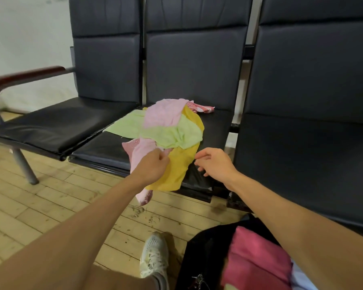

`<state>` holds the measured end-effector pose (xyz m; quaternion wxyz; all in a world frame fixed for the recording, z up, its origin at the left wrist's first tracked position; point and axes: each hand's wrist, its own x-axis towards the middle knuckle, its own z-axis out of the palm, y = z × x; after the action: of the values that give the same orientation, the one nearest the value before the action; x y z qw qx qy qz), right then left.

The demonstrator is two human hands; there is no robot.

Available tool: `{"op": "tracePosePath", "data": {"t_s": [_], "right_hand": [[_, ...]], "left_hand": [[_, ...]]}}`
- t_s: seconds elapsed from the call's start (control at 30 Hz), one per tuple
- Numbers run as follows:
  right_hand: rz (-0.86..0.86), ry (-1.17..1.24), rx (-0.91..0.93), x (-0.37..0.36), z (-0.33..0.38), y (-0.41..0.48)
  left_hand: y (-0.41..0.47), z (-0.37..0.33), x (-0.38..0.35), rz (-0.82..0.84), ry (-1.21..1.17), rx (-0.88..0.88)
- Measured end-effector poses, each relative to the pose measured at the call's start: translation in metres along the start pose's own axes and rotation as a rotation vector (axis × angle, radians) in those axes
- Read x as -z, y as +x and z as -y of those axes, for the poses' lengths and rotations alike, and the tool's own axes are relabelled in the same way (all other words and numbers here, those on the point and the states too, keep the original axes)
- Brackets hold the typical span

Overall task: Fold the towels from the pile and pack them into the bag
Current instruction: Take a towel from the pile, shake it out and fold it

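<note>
Left forearm (82,227) and right forearm (291,216): uncovered along the full visible length, down to the left hand (153,166) and right hand (216,164). One foot visible: white mesh sneaker (154,254), white laces, slightly soiled. Grey sock (161,280) at the ankle.

left hand (153,166): fingertips curled out of sight behind knuckles; possibly pinching pink towel (138,151).
yellow towel (176,168): beyond the fingers, middle buried under green towel (172,132).
bag (205,252): well behind the fingers, blurred, cut by bottom edge.
</note>
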<state>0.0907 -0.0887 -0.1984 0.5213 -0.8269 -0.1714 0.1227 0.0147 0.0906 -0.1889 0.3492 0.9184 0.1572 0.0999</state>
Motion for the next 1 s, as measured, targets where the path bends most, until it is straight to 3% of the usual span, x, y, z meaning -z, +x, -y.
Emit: {"op": "tracePosePath", "data": {"t_s": [0.1,0.17,0.27,0.37,0.47,0.63,0.77,1.0], "right_hand": [[-0.027,0.024,-0.026,-0.006,0.004,0.007],[-0.04,0.099,-0.101,-0.009,0.011,0.013],[0.066,0.479,-0.352,-0.013,0.019,0.021],[0.132,0.691,-0.401,-0.012,0.023,0.022],[-0.047,0.714,-0.314,-0.008,0.023,0.024],[-0.341,0.474,-0.087,0.033,0.026,0.02],[-0.462,0.294,-0.008,0.067,0.019,0.011],[-0.892,0.579,-0.094,0.124,0.008,-0.007]], "left_hand": [[-0.008,-0.016,0.007,-0.091,-0.257,0.043],[-0.014,-0.023,0.008,0.003,-0.425,0.056],[-0.02,-0.033,0.006,0.143,-0.603,0.037],[-0.022,-0.037,0.004,0.268,-0.663,-0.002],[-0.023,-0.041,-0.001,0.261,-0.589,-0.052],[-0.015,-0.058,-0.018,0.187,-0.436,-0.07],[-0.007,-0.077,-0.035,0.152,-0.239,-0.105],[-0.001,-0.104,-0.066,0.153,-0.116,-0.117]]}}
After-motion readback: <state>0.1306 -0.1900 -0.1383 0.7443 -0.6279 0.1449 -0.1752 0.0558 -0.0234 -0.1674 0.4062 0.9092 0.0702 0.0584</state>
